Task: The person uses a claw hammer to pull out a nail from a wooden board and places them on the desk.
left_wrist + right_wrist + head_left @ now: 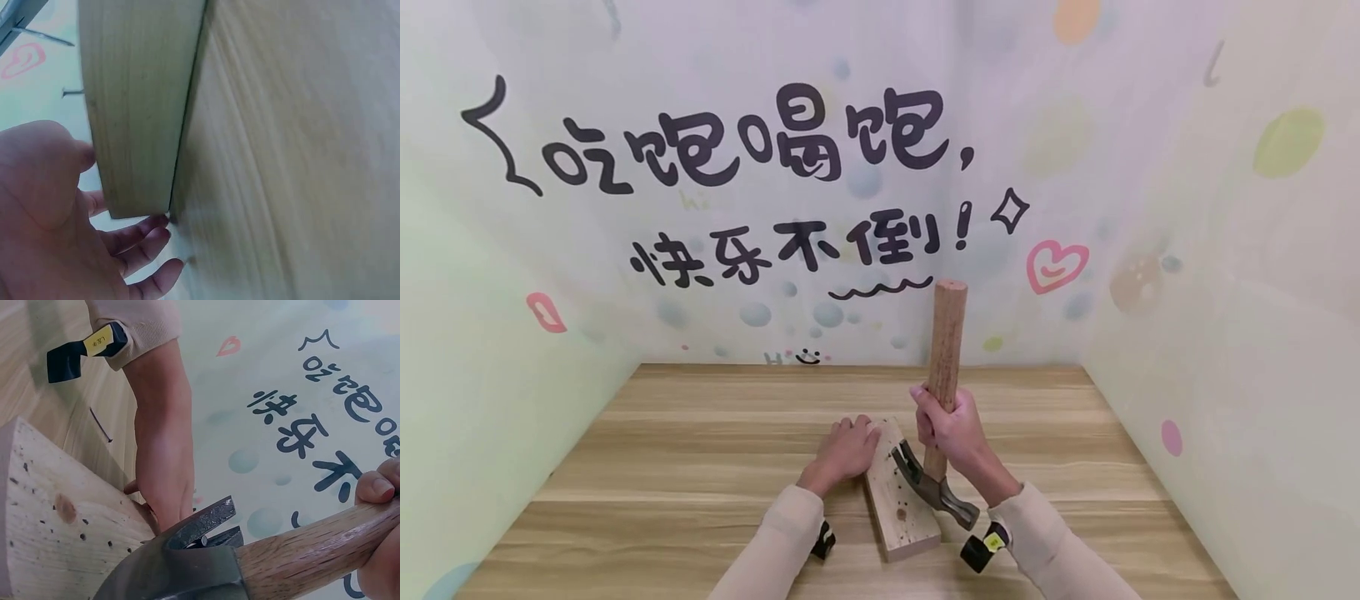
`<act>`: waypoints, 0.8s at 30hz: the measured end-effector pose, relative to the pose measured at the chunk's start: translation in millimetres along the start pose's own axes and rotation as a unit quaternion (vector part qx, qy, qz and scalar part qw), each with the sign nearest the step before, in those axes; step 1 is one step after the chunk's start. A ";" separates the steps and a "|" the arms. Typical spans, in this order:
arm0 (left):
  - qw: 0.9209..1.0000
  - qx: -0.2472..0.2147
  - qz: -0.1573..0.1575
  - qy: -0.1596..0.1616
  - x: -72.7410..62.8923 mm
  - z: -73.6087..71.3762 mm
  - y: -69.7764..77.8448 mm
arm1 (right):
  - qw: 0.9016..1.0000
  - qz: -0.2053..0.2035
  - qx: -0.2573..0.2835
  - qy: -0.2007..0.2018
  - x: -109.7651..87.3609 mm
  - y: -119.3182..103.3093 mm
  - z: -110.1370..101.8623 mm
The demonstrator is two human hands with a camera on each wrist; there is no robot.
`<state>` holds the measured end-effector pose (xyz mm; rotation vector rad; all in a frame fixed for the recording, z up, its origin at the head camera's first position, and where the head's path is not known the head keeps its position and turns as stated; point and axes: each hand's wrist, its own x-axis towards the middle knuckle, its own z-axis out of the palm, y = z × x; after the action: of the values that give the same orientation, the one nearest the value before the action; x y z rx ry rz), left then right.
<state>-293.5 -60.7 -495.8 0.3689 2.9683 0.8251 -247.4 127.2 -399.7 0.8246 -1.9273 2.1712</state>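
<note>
My right hand (958, 429) grips the wooden handle of a claw hammer (950, 333), held upright with its metal head down over the board's right side. The claw points left, and in the right wrist view a nail (200, 542) shows between its prongs. The wooden board (910, 533) lies flat on the table, its face dotted with several small holes and a brown knot. My left hand (846, 450) holds the board's far end, thumb at the upper face and fingers around the end. The left wrist view shows another nail (74, 92) sticking out of the board.
The wood-grained table (700, 433) is enclosed by printed walls (775, 50) at the back and both sides. A thin dark nail-like piece (100, 424) shows against the table in the right wrist view. Black straps with camera mounts (979, 552) sit at the wrists.
</note>
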 end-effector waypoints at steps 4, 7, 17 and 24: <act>1.000 -0.010 0.004 0.005 -5.5 -6.9 -10.4 | 1.000 0.008 0.018 -0.002 1.7 -3.0 1.6; 1.000 -0.024 0.002 0.017 -11.1 -15.1 -15.8 | 0.999 0.011 0.031 -0.003 3.1 -5.1 2.2; 0.997 -0.038 0.019 0.061 -22.4 -35.6 -12.8 | 0.999 0.009 0.049 -0.002 7.4 -9.7 -0.2; 0.992 -0.085 0.073 0.060 -33.5 -41.6 -0.8 | 0.998 0.007 0.057 -0.006 8.1 -12.7 0.1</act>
<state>-265.3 -90.3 -461.4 0.5497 2.9764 1.1463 -248.6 127.3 -384.7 0.8466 -1.8347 2.3093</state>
